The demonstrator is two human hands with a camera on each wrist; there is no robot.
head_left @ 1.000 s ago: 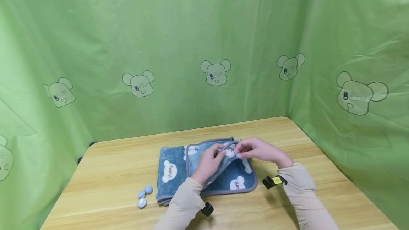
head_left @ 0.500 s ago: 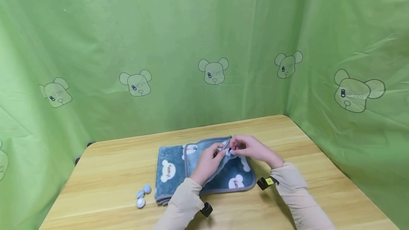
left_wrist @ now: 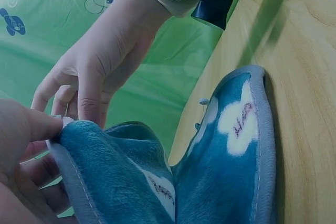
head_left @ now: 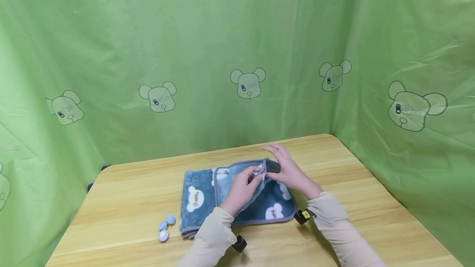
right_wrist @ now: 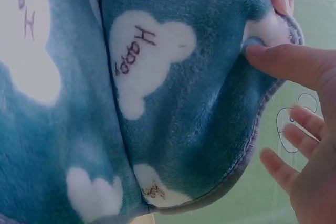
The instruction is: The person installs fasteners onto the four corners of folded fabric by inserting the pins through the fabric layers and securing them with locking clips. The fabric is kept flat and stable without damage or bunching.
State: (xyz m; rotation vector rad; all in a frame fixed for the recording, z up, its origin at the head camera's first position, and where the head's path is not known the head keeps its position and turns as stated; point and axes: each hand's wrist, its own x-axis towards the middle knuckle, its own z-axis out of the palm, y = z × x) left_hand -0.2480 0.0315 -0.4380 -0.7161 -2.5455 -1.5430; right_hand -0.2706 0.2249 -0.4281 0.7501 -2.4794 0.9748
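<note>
A folded teal plush blanket (head_left: 226,190) with white bear heads lies on the table, its upper corner lifted. My left hand (head_left: 241,186) pinches the raised grey-bound edge between thumb and fingers. Beside it, my right hand (head_left: 291,172) has its fingers spread apart. In the right wrist view, the right thumb (right_wrist: 283,61) presses a small round blue button-like piece (right_wrist: 253,42) against the plush flap, close to the edge. A small pale-blue knob (left_wrist: 203,102) on a thin stem shows by the lower layer in the left wrist view.
Several small round blue pieces (head_left: 163,235) lie left of the blanket. The wooden table (head_left: 122,201) meets a green curtain (head_left: 208,127) with bear drawings at its back and sides. Each wrist wears a black camera (head_left: 240,244).
My right hand has moved left to the raised edge with a small blue piece. Its fingers have gone from a pinch to spread, thumb against the blanket. The left hand keeps its grip.
</note>
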